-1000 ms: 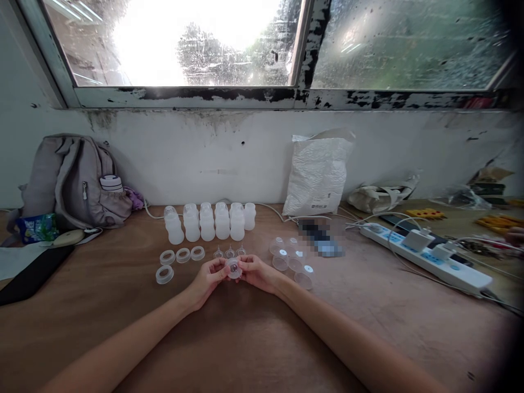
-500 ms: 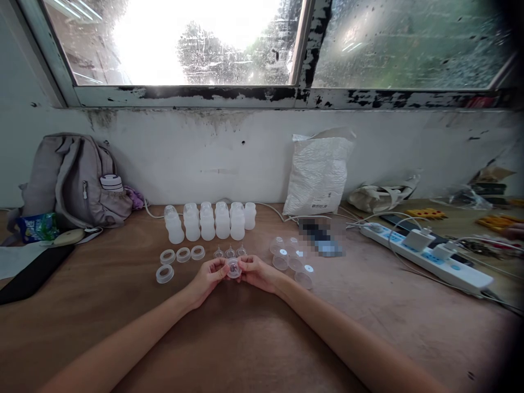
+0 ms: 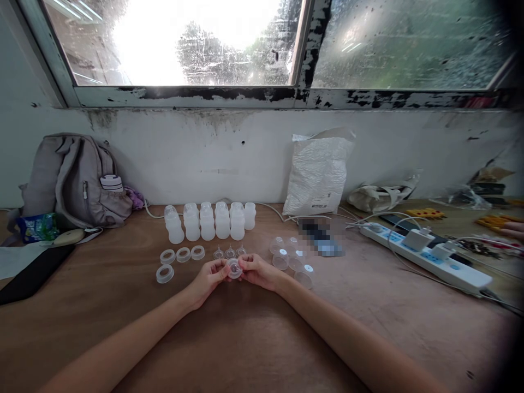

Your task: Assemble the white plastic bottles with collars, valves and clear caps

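Observation:
Between the fingertips of my left hand [image 3: 213,277] and my right hand [image 3: 257,269] is a translucent bottle collar ring [image 3: 234,268], with what looks like a clear nipple in its middle. Both hands pinch its rim, one from each side, above the tabletop. Just behind it stand several clear bottle nipples [image 3: 230,251] in a row. To the left lie several loose collar rings [image 3: 165,274]. Right of my right hand, clear round caps [image 3: 280,262] rest in a cluster, some with white stickers. Frosted baby bottles [image 3: 208,222] stand in a row at the back.
A grey backpack [image 3: 77,180] leans at the left wall, with a black flat case [image 3: 35,273] in front. A white padded bag [image 3: 317,174] stands behind the caps. At right lie a power strip [image 3: 426,256] and cables. Another person's hand [image 3: 513,228] shows at the far right.
My hands hold the same ring almost in place, with only a slight shift. At the far right, the other person's hand has come a little further into view.

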The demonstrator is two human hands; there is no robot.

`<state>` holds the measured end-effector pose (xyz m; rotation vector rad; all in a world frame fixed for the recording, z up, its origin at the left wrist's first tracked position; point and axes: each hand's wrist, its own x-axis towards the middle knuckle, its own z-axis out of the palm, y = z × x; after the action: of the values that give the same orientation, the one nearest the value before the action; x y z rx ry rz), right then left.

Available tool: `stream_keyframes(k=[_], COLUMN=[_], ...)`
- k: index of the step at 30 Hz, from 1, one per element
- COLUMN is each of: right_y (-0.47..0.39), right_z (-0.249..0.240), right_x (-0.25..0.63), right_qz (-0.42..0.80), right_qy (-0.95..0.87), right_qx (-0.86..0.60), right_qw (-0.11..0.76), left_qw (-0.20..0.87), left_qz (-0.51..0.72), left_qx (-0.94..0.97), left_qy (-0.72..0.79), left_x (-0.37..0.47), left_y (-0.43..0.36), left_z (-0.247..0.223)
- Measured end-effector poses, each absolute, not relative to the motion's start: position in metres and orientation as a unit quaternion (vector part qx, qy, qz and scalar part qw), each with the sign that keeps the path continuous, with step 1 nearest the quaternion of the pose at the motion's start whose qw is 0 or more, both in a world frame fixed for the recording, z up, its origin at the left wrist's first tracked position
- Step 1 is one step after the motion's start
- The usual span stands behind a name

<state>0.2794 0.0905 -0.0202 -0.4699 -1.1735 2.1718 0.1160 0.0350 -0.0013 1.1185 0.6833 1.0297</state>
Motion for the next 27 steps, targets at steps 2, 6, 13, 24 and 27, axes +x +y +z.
stream_keyframes(k=[2,6,13,24,27], right_y=[0.0911,0.0907,0.0851,0.0896,0.0888], right_z=[-0.0204,-0.0198,-0.0154,-0.0217,-0.0202], right_x=[0.2793,0.2788,0.2762,0.276,0.2766], right_qz=[0.822,0.821,0.81,0.82,0.821], right_qy=[-0.445,-0.445,-0.438,-0.433,-0.436], right_qx=[-0.179,-0.181,-0.198,-0.183,-0.186], right_qw=[0.308,0.308,0.335,0.327,0.317], left_qw=[0.673,0.669,0.657,0.673,0.676], left_qz=[0.455,0.465,0.491,0.469,0.467], left_qx=[0.497,0.488,0.472,0.483,0.479], left_qy=[0.305,0.313,0.323,0.306,0.309], left_x=[0.1163,0.1172,0.1186,0.1185,0.1176], left_y=[0.035,0.0354,0.037,0.0383,0.0378], left_z=[-0.0006,-0.0008,-0.0016,-0.003,-0.0022])
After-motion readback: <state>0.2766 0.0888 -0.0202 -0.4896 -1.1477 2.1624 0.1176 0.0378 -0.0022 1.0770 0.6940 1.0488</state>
